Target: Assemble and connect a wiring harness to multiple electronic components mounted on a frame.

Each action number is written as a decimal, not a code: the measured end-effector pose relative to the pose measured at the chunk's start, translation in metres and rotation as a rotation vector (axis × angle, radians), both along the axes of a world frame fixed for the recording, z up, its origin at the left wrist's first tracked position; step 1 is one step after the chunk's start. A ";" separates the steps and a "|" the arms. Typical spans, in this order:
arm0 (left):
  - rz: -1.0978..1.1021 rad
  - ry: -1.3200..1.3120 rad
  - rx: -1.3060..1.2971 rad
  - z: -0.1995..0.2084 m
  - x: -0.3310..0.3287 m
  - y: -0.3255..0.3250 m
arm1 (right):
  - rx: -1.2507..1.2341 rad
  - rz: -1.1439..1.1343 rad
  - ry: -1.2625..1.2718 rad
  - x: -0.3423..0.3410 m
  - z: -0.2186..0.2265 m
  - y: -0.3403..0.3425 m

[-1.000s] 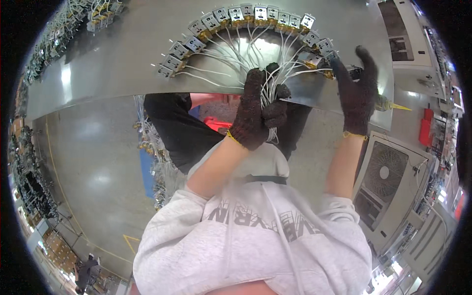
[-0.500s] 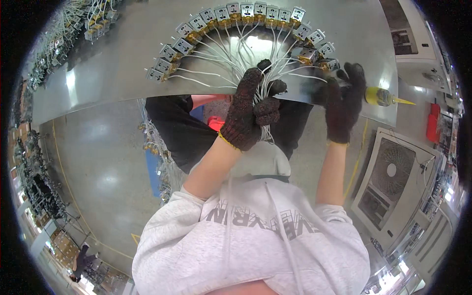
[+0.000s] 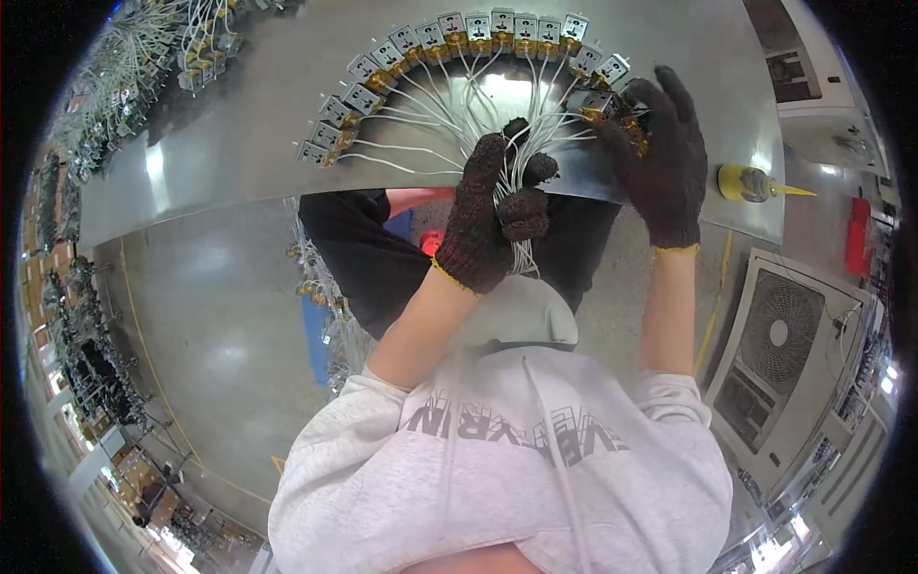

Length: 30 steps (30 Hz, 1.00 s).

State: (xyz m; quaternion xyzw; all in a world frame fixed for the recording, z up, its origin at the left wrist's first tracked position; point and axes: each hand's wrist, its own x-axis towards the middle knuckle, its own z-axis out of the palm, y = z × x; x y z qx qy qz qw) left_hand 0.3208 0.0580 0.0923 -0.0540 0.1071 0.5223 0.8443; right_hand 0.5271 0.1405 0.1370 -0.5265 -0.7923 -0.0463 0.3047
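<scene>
While a fan of small grey connectors (image 3: pixel 382 77) arcs across the far part of the grey desk (image 3: pixel 220 143), the gloved left hand (image 3: pixel 488 215) is closed around the bundle of white wires (image 3: pixel 497 124) that runs from them to the desk's near edge. Just right of it, the gloved right hand (image 3: pixel 660 163) lies with fingers spread on the rightmost connectors, gripping nothing I can make out. Farther right, a yellow bottle (image 3: pixel 751 182) lies on the desk.

Left hand (image 3: pixel 490 215), dark knit glove, gripped the bundle of white wires (image 3: pixel 497 115) where they gathered. Wires fanned out above it to an arc of small grey connectors (image 3: pixel 449 33) on the metal worktop (image 3: pixel 220 143). Right hand (image 3: pixel 660 153), gloved, lay on the connectors at the arc's right end. Yellow bottle (image 3: pixel 751 182) just right of that hand.
</scene>
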 end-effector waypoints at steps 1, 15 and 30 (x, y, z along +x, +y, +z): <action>0.007 0.004 -0.014 0.001 0.000 0.000 | 0.021 0.064 -0.058 0.001 0.000 0.004; -0.016 -0.098 -0.070 0.002 -0.001 0.003 | -0.103 0.206 -0.200 -0.009 0.021 0.018; -0.083 -0.112 0.002 -0.006 -0.008 -0.003 | -0.434 -0.204 0.106 0.017 0.010 0.032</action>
